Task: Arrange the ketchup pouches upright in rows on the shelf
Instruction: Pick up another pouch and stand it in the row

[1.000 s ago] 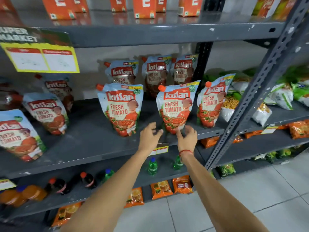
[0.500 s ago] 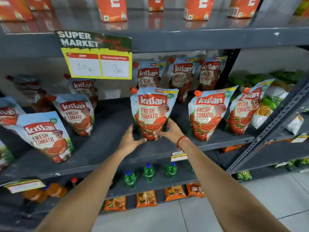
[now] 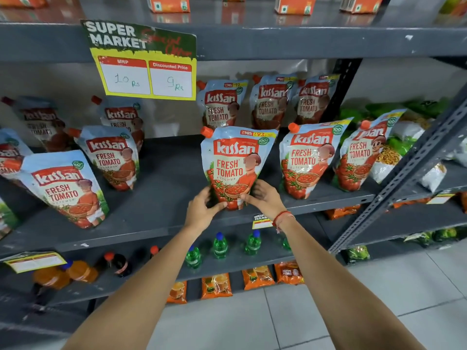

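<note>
A ketchup pouch [image 3: 236, 162] with a pale blue top and an orange cap stands upright near the front edge of the grey middle shelf [image 3: 161, 198]. My left hand [image 3: 202, 210] grips its lower left corner and my right hand [image 3: 265, 198] grips its lower right corner. To its right two pouches [image 3: 308, 157] [image 3: 361, 152] stand in the front row. Three more [image 3: 222, 104] [image 3: 271, 102] [image 3: 312, 99] stand behind at the back. On the left, several pouches [image 3: 65, 188] [image 3: 113, 157] lean in a loose diagonal line.
A yellow price sign [image 3: 146, 69] hangs from the upper shelf above the pouches. A slanted steel upright [image 3: 404, 168] divides this bay from snack bags on the right. Green and dark bottles [image 3: 219, 246] fill the lower shelf, with orange packets [image 3: 217, 286] beneath.
The view swung left, so the pouches sit further right in frame. Both hands moved from the second front pouch to the one left of it and closed on its bottom corners.
</note>
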`<action>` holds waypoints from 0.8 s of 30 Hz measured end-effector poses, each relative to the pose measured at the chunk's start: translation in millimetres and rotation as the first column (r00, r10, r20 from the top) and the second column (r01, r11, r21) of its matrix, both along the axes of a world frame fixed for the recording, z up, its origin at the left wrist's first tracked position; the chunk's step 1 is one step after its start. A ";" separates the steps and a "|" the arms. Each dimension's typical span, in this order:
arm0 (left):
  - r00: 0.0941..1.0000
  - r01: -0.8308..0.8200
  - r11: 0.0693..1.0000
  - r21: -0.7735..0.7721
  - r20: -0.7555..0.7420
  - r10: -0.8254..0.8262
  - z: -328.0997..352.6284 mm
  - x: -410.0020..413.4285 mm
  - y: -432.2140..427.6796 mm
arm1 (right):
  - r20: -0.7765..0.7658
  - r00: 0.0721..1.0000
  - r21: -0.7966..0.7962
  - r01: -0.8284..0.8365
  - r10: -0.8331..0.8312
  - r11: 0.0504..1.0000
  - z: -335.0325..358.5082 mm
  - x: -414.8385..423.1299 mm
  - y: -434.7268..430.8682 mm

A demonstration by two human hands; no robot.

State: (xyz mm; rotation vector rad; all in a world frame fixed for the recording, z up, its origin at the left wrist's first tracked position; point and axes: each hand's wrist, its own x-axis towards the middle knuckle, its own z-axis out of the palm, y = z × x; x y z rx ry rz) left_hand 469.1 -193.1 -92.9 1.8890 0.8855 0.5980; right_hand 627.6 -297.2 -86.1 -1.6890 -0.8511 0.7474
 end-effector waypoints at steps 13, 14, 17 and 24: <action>0.994 -0.057 0.997 0.058 -0.085 0.062 4.8 9.2 -10.3 | 0.008 1.000 -0.004 -0.027 0.027 1.000 2.1 -2.0 -6.3; 0.992 -0.060 0.996 0.073 -0.110 0.068 6.3 10.6 -9.4 | 0.034 0.999 -0.032 -0.004 0.005 0.999 3.2 -3.8 -4.7; 0.982 -0.054 0.995 0.088 -0.177 0.069 12.7 19.3 -9.6 | 0.092 0.989 -0.099 0.125 -0.116 0.987 1.2 -5.9 1.5; 0.998 -0.065 0.998 0.019 -0.016 0.065 27.5 -35.8 11.0 | 0.125 0.737 0.161 0.645 -0.664 0.747 -1.3 -88.8 4.9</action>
